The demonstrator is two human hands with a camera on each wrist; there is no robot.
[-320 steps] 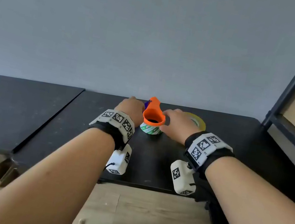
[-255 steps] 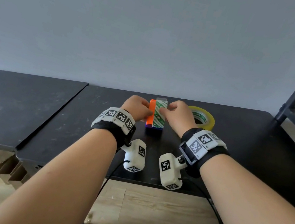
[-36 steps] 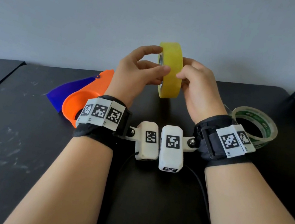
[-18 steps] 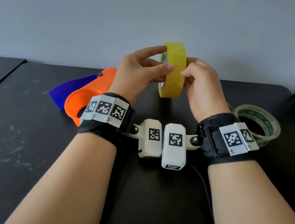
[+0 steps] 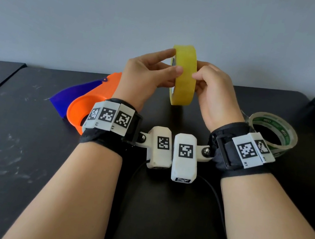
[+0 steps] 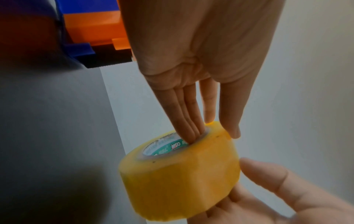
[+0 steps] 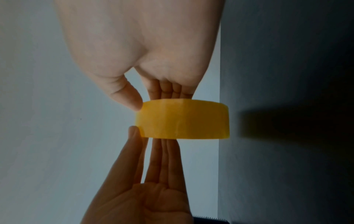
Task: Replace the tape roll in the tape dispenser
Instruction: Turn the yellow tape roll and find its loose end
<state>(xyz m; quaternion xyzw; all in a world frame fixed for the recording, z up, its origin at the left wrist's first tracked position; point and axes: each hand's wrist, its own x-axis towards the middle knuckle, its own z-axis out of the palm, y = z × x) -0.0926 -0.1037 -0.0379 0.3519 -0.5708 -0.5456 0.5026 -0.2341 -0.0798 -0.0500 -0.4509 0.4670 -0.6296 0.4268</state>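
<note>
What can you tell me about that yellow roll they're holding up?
The yellow roll is a thick, full ring of glossy translucent tape on a core printed green and white. It is held on edge above the black table, between both hands: left hand fingers reach into its core with the thumb on the outside, and the right hand grips the other side.

"R1" on right wrist band [image 5: 252, 151], roll core print unreadable

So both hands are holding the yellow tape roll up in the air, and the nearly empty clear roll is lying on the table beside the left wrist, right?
Almost. Both the left hand and right hand do hold the yellow tape roll up off the table, but the nearly empty clear roll lies beside the right wrist, not the left. The head view shows it.
</note>
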